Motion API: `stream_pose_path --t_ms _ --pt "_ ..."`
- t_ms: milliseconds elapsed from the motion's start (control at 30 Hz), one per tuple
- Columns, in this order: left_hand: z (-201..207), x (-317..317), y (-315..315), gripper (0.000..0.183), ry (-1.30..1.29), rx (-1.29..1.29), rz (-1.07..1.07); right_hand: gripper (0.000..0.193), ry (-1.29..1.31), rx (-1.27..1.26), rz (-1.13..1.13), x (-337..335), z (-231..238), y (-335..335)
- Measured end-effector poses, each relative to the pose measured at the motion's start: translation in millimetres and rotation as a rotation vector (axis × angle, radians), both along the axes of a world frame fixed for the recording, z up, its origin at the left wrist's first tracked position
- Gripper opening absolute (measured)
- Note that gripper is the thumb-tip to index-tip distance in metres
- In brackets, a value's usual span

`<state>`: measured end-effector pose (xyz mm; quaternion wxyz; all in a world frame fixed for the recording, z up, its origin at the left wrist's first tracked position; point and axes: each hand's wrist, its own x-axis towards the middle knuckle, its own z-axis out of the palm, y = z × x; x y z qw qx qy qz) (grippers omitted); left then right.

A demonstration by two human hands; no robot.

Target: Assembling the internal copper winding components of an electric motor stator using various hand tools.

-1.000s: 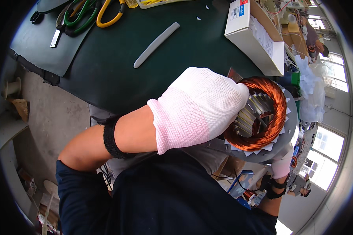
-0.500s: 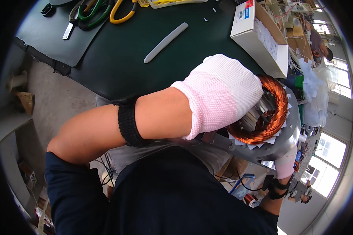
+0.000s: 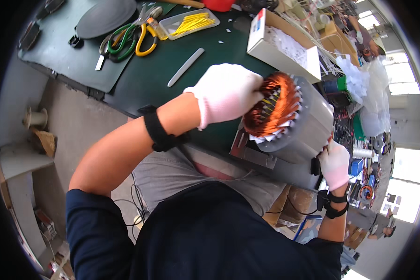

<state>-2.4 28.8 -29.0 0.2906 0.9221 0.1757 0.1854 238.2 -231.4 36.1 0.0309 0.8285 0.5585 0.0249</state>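
Observation:
A metal motor stator (image 3: 308,126) lies tilted on the bench, its copper winding (image 3: 288,105) bulging out of the near end with white insulating paper (image 3: 268,136) around the base. Yellow strips show inside the bore. My left hand (image 3: 228,88), in a white and pink knit glove, is closed at the left rim of this winding; its fingertips are partly hidden. At the stator's far end, my gloved right hand (image 3: 333,161) grips the edge, with some fingers out of sight. Under the stator's left side is a metal support (image 3: 252,151).
A grey-white stick (image 3: 185,67) lies on the dark green bench. Scissors with green handles (image 3: 123,42), yellow-handled cutters (image 3: 147,42) and a tray of yellow strips (image 3: 191,23) are farther back. A white box (image 3: 284,49) holds paper pieces. Other people are in the right background.
My left hand has drawn back leftward from over the winding's opening to its rim. The stator has turned, now showing its side, and my right hand is more visible at its far end.

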Motion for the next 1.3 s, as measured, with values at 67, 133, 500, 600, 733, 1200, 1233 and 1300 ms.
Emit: stream_pose_path --t_ms 67,133,500,600,733,1200,1233,1300 --pt "11 -9 6 0.032 0.092 -0.030 0.046 0.013 0.007 0.023 0.045 -2 1 0" --pt "16 -11 5 0.035 0.155 -0.040 0.079 0.018 0.043 0.091 0.028 6 -1 -7" --pt "20 12 -8 0.016 0.184 0.239 0.063 0.035 -0.063 0.087 0.237 38 -13 -33" --pt "-44 15 12 0.022 -0.044 0.333 -0.023 0.042 0.036 0.061 0.127 43 -14 -27" --pt "-39 10 16 0.049 0.258 0.304 -0.105 0.051 0.075 0.008 0.129 44 -4 -28" --pt "-18 -62 7 0.027 0.092 0.154 0.326 0.047 0.320 0.018 -0.235 90 -17 -122" --pt "-20 -72 19 0.030 0.114 0.250 0.392 0.044 0.314 0.034 -0.299 83 -26 -119" --pt "-30 -78 36 0.022 0.215 0.333 0.427 0.036 0.230 0.130 -0.347 72 -51 -110"
